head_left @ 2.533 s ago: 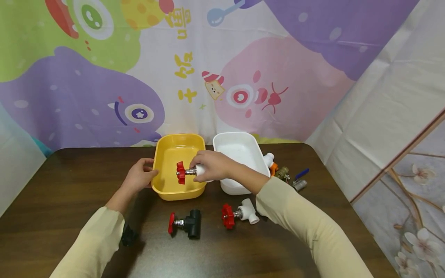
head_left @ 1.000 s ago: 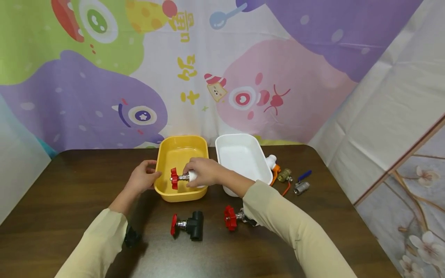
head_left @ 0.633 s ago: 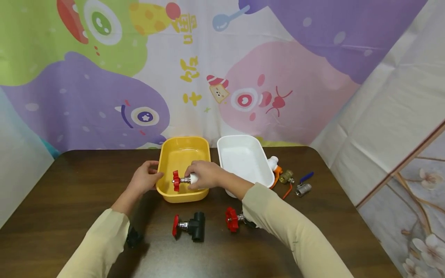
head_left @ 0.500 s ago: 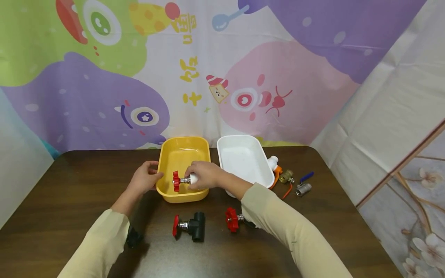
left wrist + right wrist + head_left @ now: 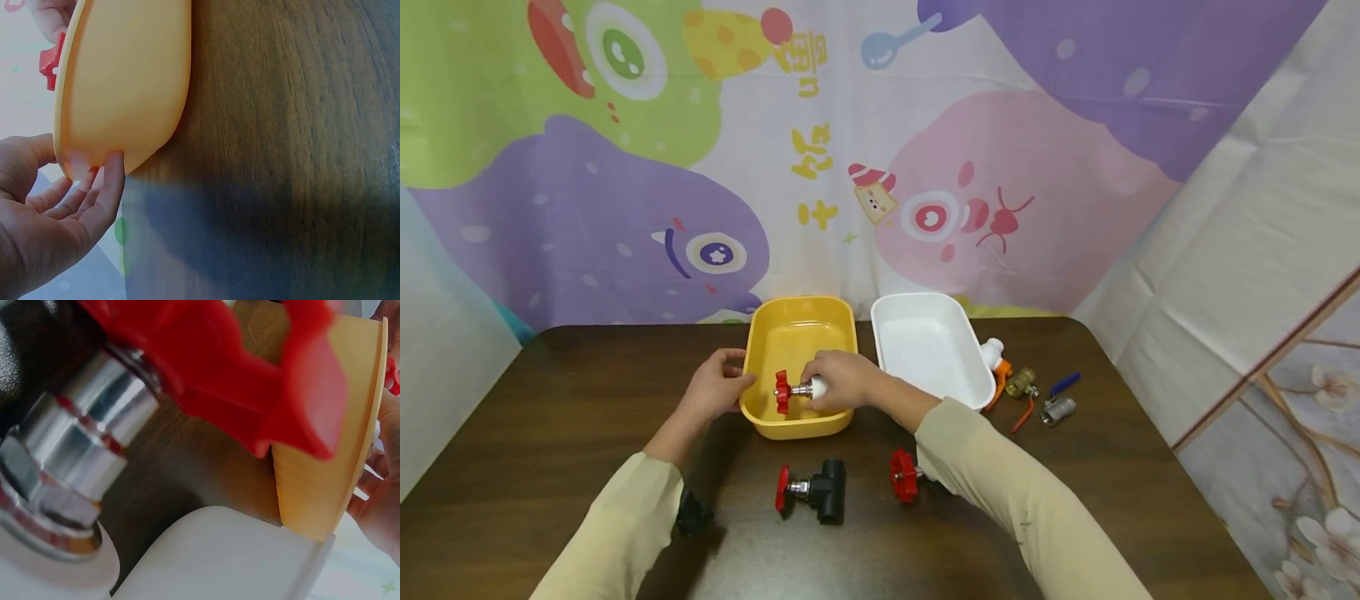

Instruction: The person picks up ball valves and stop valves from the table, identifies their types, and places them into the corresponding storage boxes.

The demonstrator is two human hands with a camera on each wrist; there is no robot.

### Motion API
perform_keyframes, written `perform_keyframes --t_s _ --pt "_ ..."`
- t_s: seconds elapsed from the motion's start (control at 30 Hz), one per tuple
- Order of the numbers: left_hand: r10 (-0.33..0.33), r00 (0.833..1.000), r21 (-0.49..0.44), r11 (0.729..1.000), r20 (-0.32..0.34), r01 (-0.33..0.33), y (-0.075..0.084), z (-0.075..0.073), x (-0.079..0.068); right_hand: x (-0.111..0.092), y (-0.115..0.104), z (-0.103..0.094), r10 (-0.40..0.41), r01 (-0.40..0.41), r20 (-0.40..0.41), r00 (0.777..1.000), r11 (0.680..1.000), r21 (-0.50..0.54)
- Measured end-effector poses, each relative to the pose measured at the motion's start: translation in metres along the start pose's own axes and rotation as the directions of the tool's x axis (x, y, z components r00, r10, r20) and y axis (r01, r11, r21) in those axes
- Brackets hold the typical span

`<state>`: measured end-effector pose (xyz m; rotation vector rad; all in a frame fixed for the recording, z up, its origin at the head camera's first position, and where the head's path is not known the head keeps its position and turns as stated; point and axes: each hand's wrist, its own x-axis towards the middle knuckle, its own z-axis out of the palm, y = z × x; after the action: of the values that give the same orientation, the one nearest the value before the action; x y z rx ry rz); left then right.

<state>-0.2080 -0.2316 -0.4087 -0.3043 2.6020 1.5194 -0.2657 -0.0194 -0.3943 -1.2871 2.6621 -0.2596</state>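
Note:
My left hand (image 5: pixel 713 385) holds the left rim of the yellow tray (image 5: pixel 797 429), thumb over the edge and fingers against the outer wall, as the left wrist view shows. Inside that tray, my right hand (image 5: pixel 841 382) grips the white body of a valve (image 5: pixel 782 392), its red handwheel pointing left. Whether the valve touches the tray floor is hidden. A black tee valve (image 5: pixel 827 492) with a red handle lies in front. Under my right sleeve is another valve with a red handwheel (image 5: pixel 904 475); it looms large in the right wrist view.
Right of the yellow tray stands a white tray (image 5: pixel 928 350). Beyond it lie a white-and-orange valve (image 5: pixel 992 352), a brass valve (image 5: pixel 1021 383) and a silver valve (image 5: pixel 1058 411) with a blue lever. A dark object (image 5: pixel 692 514) sits by my left sleeve.
My right hand has lowered the valve into the yellow tray and slightly left, then stayed there. The left hand keeps its hold on the rim. The head view has shifted a little.

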Motion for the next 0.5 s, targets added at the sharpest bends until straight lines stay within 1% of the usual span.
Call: perform_keyframes --t_s 0.37,0.5 --pt "-0.016 1.0 0.008 1.0 0.001 0.016 0.0007 -0.001 0.0004 0.005 0.0013 0.0064 0.01 -0.01 0.017 1.0 1.0 0.011" --pt "-0.019 1.0 0.009 1.0 0.002 0.019 0.0004 -0.0014 0.0007 0.0068 0.0007 0.0076 0.017 -0.017 0.026 1.0 1.0 0.001"
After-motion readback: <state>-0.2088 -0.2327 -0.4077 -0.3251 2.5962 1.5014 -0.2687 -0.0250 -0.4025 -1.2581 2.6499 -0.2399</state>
